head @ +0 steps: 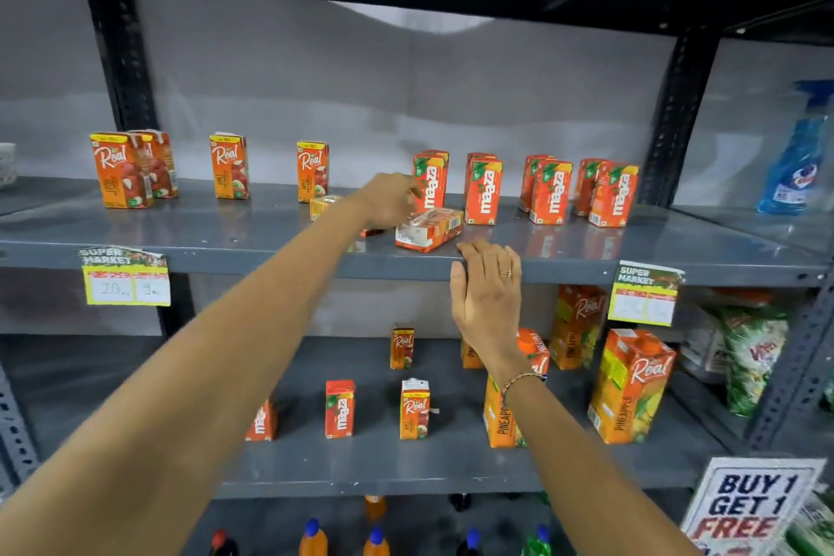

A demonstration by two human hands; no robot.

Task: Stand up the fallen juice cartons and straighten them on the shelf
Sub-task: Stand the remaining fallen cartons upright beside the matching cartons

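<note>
Head view looks at a grey metal shelf (271, 239) stocked with small juice cartons. One Maaza carton (428, 229) lies fallen on its side near the front edge, just in front of an upright Maaza carton (431, 181). A second fallen carton (324, 205), yellowish, lies to its left, partly hidden behind the left forearm. The left hand (390, 199) reaches over the shelf, its fingers (413, 190) curled downward right next to the upright carton and just above the fallen one; whether they grasp anything I cannot tell. The right hand (487, 289) rests flat against the shelf's front lip with its fingers loose and spread, holding nothing (a ring shows on one finger). Upright Real cartons (228, 167) stand spaced along the left, more Maaza pairs (550, 190) to the right.
</note>
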